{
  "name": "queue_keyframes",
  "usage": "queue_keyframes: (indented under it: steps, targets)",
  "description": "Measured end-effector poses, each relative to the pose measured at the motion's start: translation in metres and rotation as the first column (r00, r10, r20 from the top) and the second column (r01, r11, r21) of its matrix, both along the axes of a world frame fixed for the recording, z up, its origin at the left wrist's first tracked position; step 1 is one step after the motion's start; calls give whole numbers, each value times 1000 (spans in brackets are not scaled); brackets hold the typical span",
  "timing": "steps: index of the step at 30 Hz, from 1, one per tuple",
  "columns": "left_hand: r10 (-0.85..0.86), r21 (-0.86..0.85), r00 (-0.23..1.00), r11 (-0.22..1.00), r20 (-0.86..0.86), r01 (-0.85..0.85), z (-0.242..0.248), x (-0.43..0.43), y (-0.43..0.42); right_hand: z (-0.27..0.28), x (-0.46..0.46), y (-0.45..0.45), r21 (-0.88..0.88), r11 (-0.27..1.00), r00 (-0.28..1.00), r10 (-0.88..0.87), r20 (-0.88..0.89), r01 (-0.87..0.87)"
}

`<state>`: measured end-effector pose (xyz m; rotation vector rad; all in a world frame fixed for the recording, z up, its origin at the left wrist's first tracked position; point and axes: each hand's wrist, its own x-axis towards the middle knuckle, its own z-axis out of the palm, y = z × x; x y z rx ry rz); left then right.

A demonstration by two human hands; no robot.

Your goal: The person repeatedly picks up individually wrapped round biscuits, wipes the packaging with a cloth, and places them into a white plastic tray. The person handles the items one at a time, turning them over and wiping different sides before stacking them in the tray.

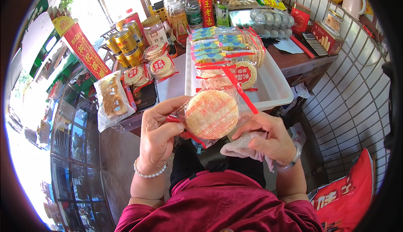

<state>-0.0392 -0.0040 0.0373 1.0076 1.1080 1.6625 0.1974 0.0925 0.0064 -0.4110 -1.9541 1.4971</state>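
Observation:
My left hand point(162, 132) pinches the red-edged end of a clear packet of round rice crackers point(211, 114), raised in front of me with its printed back showing. My right hand point(267, 139) holds a crumpled pale pink cloth point(244, 147), its fingers near the packet's lower right side; whether they touch the film is unclear. Just beyond the packet lies a white plastic tray point(274, 98) with rows of wrapped snacks: blue and yellow packets point(207, 47) and red-edged cracker packets point(244, 74). More cracker packets point(162, 66) lie left of the tray.
Gold cans point(126, 44), a honey jar point(155, 31) and drink bottles point(192, 9) stand behind. A bagged bread point(113, 98) lies at the table's left edge. Plastic egg cartons point(272, 22), a calculator point(315, 44) and boxes sit at the right. A large red bag point(346, 194) is at lower right.

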Motion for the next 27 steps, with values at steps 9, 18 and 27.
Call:
queue_keyframes:
  steps: [9, 18, 27]
  targets:
    - [-102, -101, 957, 992, -270, 77, -1, 0, -3, 9, 9, -4, 147, 988, 972, -74, 224, 42]
    - [241, 65, 845, 969, -477, -240, -14, 14, 7, 0, -3, -15, 36, 956, 956, -289, -45, 291]
    - [595, 581, 430, 794, -679, -180, -8, 6, 9, 7, -6, -22, -11, 971, 969, -236, 69, 237]
